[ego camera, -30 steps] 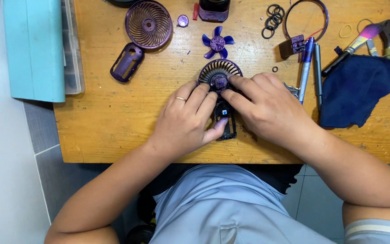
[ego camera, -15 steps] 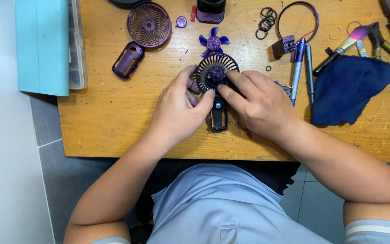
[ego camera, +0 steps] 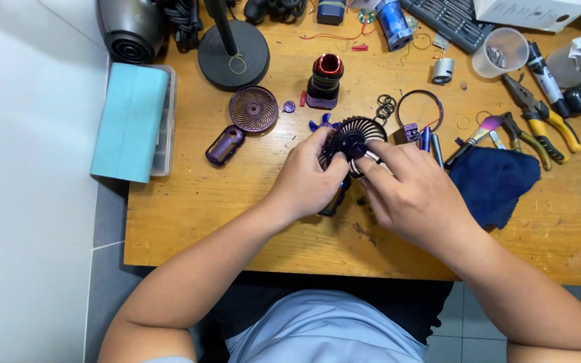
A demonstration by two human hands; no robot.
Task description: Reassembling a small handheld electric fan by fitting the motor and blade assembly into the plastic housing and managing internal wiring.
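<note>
your left hand (ego camera: 307, 178) braces the small handheld fan (ego camera: 353, 141) from the left so it stays put while your right hand (ego camera: 411, 195) fingertips pinch its dark hub, other parts pushed far.

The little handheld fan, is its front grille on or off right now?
Off. The round purple front grille lies flat on the table, apart from the fan held by both hands.
</note>
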